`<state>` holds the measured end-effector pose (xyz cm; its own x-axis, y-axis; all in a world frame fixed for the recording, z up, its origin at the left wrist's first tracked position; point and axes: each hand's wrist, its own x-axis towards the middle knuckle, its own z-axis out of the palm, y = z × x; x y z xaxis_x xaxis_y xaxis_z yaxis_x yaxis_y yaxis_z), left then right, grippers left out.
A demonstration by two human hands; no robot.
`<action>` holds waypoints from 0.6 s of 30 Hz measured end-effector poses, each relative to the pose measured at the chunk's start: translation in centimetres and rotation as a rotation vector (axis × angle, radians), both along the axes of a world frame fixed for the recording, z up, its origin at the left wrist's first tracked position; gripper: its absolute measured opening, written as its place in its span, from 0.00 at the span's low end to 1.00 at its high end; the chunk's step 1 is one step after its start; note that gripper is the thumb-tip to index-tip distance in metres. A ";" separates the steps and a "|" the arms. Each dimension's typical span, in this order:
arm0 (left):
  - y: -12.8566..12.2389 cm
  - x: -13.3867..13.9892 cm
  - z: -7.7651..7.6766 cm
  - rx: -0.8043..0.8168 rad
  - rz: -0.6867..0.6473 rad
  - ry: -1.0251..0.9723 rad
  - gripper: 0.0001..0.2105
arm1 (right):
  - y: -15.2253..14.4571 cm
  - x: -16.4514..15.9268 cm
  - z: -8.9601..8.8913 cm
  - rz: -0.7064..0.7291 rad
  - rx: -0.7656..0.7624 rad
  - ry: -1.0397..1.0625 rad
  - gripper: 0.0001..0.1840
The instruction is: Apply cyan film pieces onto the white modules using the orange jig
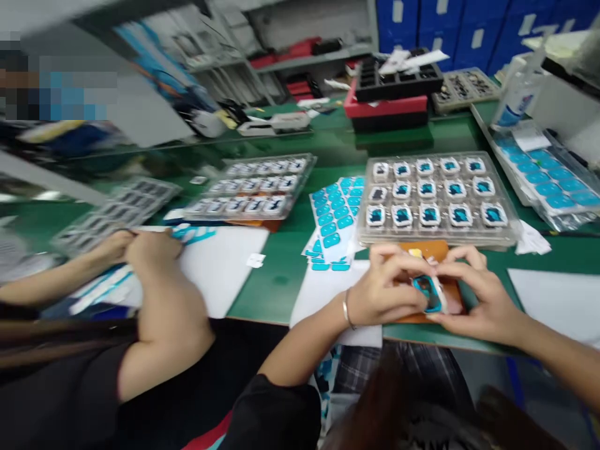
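Observation:
Between my two hands is a small white rounded-square case with a teal rim and a dark middle (429, 294). My left hand (387, 290) grips it from the left, fingers closed on its near and far edges. From the right, my right hand (490, 300) pinches the same case with thumb and fingers. Beneath them lies an orange-brown pad (438, 250), partly covered by the hands, beside a white sheet (314, 294). Just beyond, a clear tray (435, 237) holds rows of similar white cases, most with teal centres.
Sheets of teal stickers (335, 215) lie left of the tray. A second filled tray (248, 187) stands near a co-worker's hands (150, 250). On the right are a bagged teal-sticker tray (553, 178), a clear bottle (518, 100) and crumpled paper (532, 240). Boxes (387, 109) stand behind.

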<state>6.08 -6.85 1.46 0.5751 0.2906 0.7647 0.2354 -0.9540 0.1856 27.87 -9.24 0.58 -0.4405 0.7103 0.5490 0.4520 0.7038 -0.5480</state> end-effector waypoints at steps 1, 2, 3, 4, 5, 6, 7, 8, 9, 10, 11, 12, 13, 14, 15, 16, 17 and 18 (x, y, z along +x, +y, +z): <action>-0.1 0.0 -0.2 0.030 0.002 -0.027 0.08 | 0.0 0.1 -0.2 0.000 -0.014 0.001 0.23; -0.1 0.0 -0.5 0.068 0.015 -0.055 0.05 | 0.1 0.3 -0.4 0.003 -0.034 0.022 0.23; -0.1 0.0 -1.0 0.113 0.050 -0.084 0.03 | 0.2 0.5 -0.7 0.019 -0.064 0.056 0.23; -0.1 -0.1 -1.5 0.158 0.101 -0.102 0.01 | 0.4 0.6 -1.0 0.033 -0.097 0.095 0.24; 0.0 -0.2 -2.1 0.197 0.157 -0.094 0.03 | 0.5 0.7 -1.3 0.047 -0.123 0.140 0.24; 0.0 -0.3 -2.7 0.229 0.211 -0.080 0.04 | 0.6 0.7 -1.6 0.060 -0.143 0.181 0.25; 0.0 -0.3 -3.2 0.251 0.256 -0.057 0.05 | 0.7 0.8 -1.8 0.072 -0.153 0.215 0.26; -0.1 -0.3 -3.6 0.261 0.289 -0.030 0.05 | 0.7 0.8 -2.0 0.085 -0.157 0.241 0.27; -0.1 -0.3 -3.8 0.270 0.308 -0.025 0.05 | 0.7 0.7 -2.0 0.100 -0.158 0.259 0.28; -0.1 -0.2 -3.9 0.279 0.315 -0.035 0.04 | 0.7 0.7 -2.1 0.113 -0.159 0.269 0.29; 0.0 -0.1 -3.7 0.292 0.313 -0.063 0.03 | 0.7 0.7 -2.1 0.124 -0.158 0.277 0.29; 0.0 0.0 -3.4 0.309 0.305 -0.099 0.03 | 0.8 0.6 -2.1 0.131 -0.156 0.282 0.29; 0.0 0.1 -3.0 0.332 0.297 -0.142 0.02 | 0.8 0.6 -2.1 0.137 -0.152 0.282 0.29; 0.0 0.1 -2.6 0.350 0.294 -0.183 0.02 | 0.8 0.5 -2.0 0.142 -0.148 0.279 0.29; -0.1 0.2 -2.1 0.358 0.296 -0.209 0.02 | 0.9 0.5 -1.9 0.147 -0.144 0.274 0.28; -0.1 0.2 -1.7 0.354 0.309 -0.216 0.04 | 0.9 0.4 -1.8 0.154 -0.143 0.273 0.28; -0.1 0.2 -1.3 0.343 0.327 -0.213 0.06 | 1.0 0.3 -1.7 0.167 -0.146 0.278 0.27; -0.1 0.1 -1.1 0.327 0.346 -0.199 0.09 | 1.0 0.3 -1.6 0.186 -0.153 0.290 0.27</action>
